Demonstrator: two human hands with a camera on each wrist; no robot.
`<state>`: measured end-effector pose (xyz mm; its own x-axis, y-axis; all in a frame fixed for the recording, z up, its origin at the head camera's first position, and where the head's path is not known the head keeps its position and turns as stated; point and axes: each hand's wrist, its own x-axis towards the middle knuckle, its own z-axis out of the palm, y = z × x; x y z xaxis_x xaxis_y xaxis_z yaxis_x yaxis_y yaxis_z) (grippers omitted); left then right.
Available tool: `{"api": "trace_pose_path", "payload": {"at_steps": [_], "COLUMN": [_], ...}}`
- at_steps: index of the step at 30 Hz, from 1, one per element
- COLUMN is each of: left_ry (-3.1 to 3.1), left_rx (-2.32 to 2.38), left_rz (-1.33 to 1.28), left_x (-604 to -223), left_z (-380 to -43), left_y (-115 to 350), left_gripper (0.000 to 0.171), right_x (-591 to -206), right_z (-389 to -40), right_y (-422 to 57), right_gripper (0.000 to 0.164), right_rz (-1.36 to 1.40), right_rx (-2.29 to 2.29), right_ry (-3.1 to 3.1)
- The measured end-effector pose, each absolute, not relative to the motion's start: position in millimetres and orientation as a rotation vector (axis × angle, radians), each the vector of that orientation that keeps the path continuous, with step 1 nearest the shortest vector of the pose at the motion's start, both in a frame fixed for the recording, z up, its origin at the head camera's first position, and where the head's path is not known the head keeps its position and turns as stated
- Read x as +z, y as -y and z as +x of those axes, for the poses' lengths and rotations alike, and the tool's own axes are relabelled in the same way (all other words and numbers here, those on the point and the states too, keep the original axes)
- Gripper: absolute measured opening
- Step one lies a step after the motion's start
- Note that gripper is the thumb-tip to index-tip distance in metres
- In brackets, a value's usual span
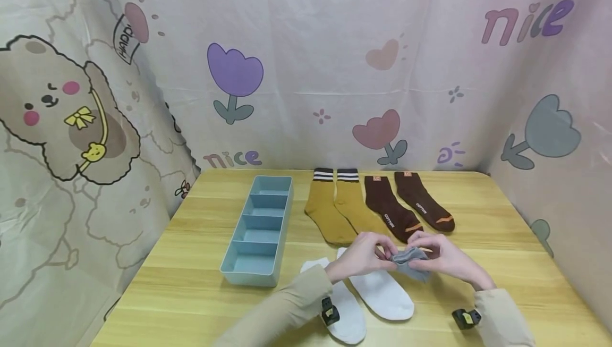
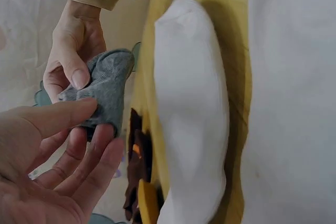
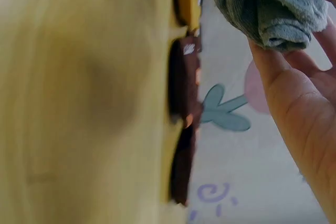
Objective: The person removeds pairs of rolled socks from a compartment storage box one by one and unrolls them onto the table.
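Observation:
Both hands hold a bunched, folded grey sock (image 1: 410, 262) above the table's right-hand half. My left hand (image 1: 365, 255) pinches its left side between thumb and fingers. On the other side, my right hand (image 1: 444, 257) grips it with thumb and fingers. In the left wrist view the grey sock (image 2: 107, 85) looks like a compact folded bundle, and the right wrist view shows rolled layers of the sock (image 3: 273, 11). Beneath the hands lie two white socks (image 1: 382, 294), one partly covered by the left forearm. Whether the bundle is one sock or a pair, I cannot tell.
A blue-grey box (image 1: 253, 262) with several compartments stands left of the socks. Two mustard socks (image 1: 327, 219) with striped cuffs lie behind the hands, beside two dark brown socks (image 1: 423, 201). A printed curtain (image 1: 306, 70) hangs behind the wooden table (image 1: 191, 283).

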<state>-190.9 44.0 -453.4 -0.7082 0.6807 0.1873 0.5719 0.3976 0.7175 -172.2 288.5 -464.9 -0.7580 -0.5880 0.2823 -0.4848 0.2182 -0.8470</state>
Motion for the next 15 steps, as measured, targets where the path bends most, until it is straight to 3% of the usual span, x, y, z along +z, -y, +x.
{"api": "trace_pose_path", "payload": {"at_steps": [9,15], "left_ry": [-2.563,-2.530], "left_rx": [1.001,1.024], "left_rz": [1.148,1.121], "left_x": [-461,-467], "left_z": [-198,-201], "left_y": [-65,-72], "left_gripper": [0.013,0.013], "right_x": [-479,-490], "right_z": [-173,-174], "right_y": [-315,-344], "right_gripper": [0.025,0.042], "right_rz": [-1.030,-1.008], "right_rx": [-1.550,-1.641], "right_ry": [-2.296,-1.908]}}
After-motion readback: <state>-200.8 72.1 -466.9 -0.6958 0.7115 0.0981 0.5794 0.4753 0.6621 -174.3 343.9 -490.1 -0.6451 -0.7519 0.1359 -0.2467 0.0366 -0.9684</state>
